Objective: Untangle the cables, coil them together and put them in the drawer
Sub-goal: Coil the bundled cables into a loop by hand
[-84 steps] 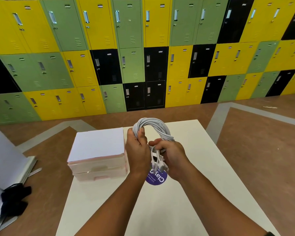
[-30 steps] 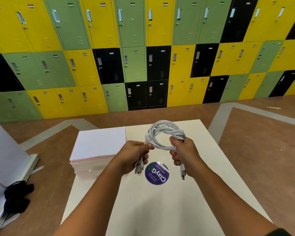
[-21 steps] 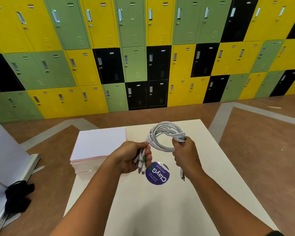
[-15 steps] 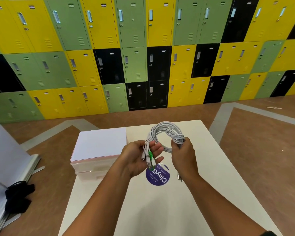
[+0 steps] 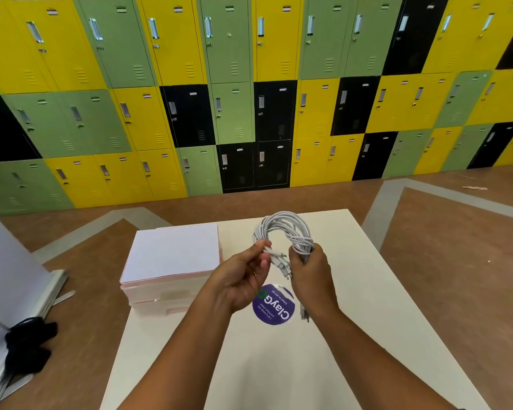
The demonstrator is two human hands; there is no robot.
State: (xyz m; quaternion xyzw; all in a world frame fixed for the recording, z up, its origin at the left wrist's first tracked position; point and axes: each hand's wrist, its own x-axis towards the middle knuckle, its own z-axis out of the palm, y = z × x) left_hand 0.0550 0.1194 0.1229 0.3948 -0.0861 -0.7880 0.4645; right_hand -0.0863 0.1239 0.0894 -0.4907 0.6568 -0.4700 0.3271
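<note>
Your two forearms come in from the bottom edge over the white table point(image 5: 279, 374). Your left hand point(image 5: 242, 276) is turned palm up, with its fingers curled. Thumb and fingers pinch the loose ends of the cables point(image 5: 285, 227), and the plugs point(image 5: 282, 263) stick out to the right, toward your other hand. Your right hand point(image 5: 311, 272) has its fingers wrapped around the right side of the coil and grips it firmly. One more plug point(image 5: 304, 314) hangs down below this hand.

The cables are white and wound together in one loop. The loop stands up above both hands, in the air over the middle of the table, and does not touch it. Under your hands a round purple sticker point(image 5: 274, 307) lies flat on the table.

To the left of the hands the drawer box point(image 5: 172, 255) stands on the table, pink with a white top, and its drawers are pushed in. It is near the coil but apart from it.

Behind the table is the brown floor point(image 5: 442, 247), and further back a wall of yellow, green and black lockers point(image 5: 249, 99).
</note>
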